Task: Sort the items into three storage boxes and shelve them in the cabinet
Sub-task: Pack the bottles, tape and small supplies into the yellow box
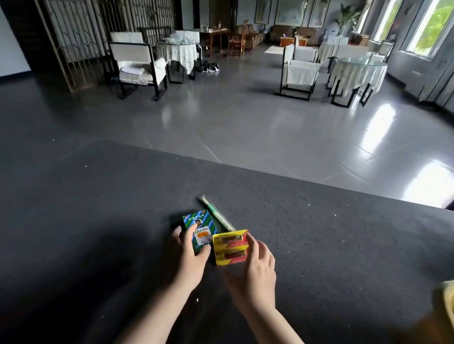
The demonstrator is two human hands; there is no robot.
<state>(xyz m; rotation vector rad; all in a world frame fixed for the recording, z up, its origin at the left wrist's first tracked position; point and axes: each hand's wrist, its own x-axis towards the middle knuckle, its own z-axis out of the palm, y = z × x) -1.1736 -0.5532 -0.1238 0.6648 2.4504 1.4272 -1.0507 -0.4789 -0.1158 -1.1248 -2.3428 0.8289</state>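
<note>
Countertop (323, 249), dark and speckled. Green-and-blue striped box (198, 231) is grasped by left hand (192, 254); yellow battery pack (230, 247), just beside it, is pinched by right hand (259, 265). Green pen-like stick (215, 214) is seen behind both.

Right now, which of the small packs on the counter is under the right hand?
The yellow battery pack: the right hand curls over its right edge. The green-and-blue striped box sits to its left, gripped by the left hand.

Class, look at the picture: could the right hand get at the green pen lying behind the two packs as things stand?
Probably yes. The right hand holds the yellow pack, but the pen lies uncovered just beyond it on the counter; it must let go first.
</note>
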